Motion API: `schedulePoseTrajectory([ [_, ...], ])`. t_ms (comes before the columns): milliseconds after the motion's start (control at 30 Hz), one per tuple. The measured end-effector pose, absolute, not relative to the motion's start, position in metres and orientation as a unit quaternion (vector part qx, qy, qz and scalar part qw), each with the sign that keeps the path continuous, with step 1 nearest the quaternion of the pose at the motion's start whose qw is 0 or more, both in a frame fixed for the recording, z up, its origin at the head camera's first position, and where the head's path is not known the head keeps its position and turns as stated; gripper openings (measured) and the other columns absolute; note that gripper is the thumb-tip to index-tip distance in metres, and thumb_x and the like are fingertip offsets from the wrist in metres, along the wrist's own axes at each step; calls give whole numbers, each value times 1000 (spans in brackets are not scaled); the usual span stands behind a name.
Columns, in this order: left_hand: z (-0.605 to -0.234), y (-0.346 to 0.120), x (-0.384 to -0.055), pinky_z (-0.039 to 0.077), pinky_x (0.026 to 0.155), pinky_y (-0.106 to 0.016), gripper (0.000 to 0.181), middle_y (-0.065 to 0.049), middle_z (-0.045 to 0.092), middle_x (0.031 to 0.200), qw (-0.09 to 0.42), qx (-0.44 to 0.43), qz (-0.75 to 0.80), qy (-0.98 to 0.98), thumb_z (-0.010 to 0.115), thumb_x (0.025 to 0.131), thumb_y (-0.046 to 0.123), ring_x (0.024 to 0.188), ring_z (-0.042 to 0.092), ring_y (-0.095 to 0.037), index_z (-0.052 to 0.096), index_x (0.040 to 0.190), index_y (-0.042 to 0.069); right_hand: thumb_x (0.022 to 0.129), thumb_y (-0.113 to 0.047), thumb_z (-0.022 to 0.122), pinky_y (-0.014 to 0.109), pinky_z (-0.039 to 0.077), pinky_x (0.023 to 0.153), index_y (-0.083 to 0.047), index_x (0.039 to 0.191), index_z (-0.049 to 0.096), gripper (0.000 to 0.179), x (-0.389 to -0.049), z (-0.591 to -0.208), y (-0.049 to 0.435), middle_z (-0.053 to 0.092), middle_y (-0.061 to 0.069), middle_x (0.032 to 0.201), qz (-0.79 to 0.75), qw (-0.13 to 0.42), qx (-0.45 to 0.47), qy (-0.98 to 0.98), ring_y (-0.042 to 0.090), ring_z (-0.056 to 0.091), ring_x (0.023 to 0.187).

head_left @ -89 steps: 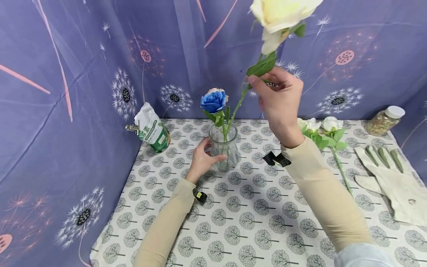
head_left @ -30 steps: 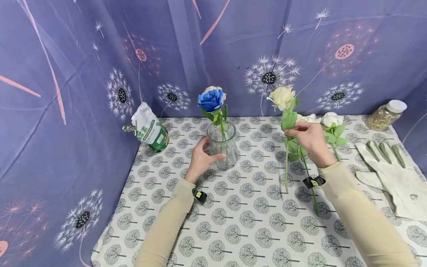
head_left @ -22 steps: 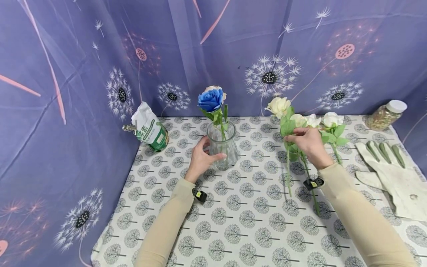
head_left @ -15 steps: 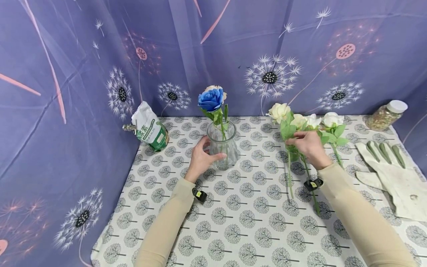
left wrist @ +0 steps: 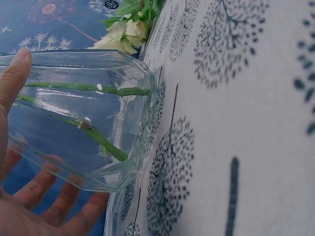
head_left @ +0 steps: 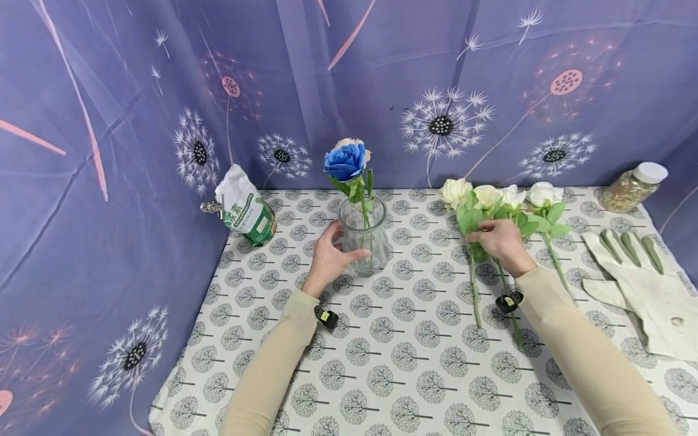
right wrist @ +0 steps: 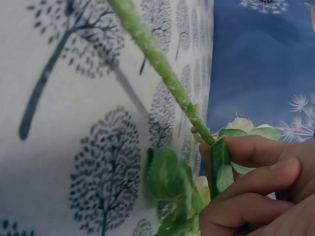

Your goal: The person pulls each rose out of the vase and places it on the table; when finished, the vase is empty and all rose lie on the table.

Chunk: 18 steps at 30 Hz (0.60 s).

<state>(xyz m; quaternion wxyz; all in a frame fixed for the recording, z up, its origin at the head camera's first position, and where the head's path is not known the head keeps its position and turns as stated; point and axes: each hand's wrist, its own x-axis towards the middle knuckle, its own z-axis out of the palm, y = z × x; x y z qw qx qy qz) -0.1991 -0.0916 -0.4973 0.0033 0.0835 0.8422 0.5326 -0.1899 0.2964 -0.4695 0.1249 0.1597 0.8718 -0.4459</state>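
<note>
My left hand (head_left: 328, 260) grips the side of a clear glass vase (head_left: 378, 249) that stands on the patterned cloth. Out of the vase rises a blue rose (head_left: 346, 162), with a pale rose (head_left: 349, 143) partly hidden behind it. Through the glass, the left wrist view shows two green stems (left wrist: 133, 92). Toward the right, my right hand (head_left: 503, 243) pinches the leafy stem (right wrist: 165, 69) of a cream rose (head_left: 455, 192). That flower lies low at the left end of a row of several white and cream roses (head_left: 544, 195).
A white and green bag (head_left: 248, 209) with a metal clip stands at the back left. At the back right is a lidded jar (head_left: 627, 192) of dried bits. Pale work gloves (head_left: 649, 297) lie at the right. A purple curtain (head_left: 382, 91) hangs behind the cloth-covered table (head_left: 392, 387).
My right hand has brought the cream rose from high above the vase's right side down to the other roses, lowering it further lately. My left hand has stayed on the vase.
</note>
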Motion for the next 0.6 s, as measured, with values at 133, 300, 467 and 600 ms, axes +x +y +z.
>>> schedulePoseTrajectory([
  [133, -497, -92, -199, 61, 114, -53, 98, -20, 67, 146, 8, 82, 534, 841, 101, 72, 42, 133, 68, -40, 55, 154, 12, 101, -19, 76, 26, 57, 73, 2, 143, 65, 48, -190, -473, 298, 60, 32, 153, -433, 124, 161, 878, 27, 68, 105],
  [300, -498, -92, -200, 62, 113, -53, 99, -21, 67, 146, 10, 82, 539, 838, 101, 72, 43, 132, 68, -40, 55, 154, 12, 102, -20, 75, 38, 56, 94, 3, 148, 61, 54, -189, -477, 299, 55, 32, 159, -424, 122, 164, 882, 45, 58, 135],
  [467, -499, -93, -200, 62, 113, -53, 105, -20, 67, 145, 9, 86, 546, 833, 99, 69, 57, 132, 68, -40, 56, 153, 12, 101, -20, 76, 32, 58, 87, 3, 149, 59, 56, -190, -481, 298, 55, 32, 159, -419, 123, 168, 884, 40, 63, 126],
  [600, -500, -93, -200, 61, 113, -53, 117, -21, 67, 145, 7, 91, 548, 832, 92, 61, 75, 132, 67, -41, 56, 153, 11, 99, -20, 79, 23, 54, 65, 3, 150, 59, 59, -191, -483, 299, 68, 30, 142, -426, 118, 172, 881, 18, 68, 90],
])
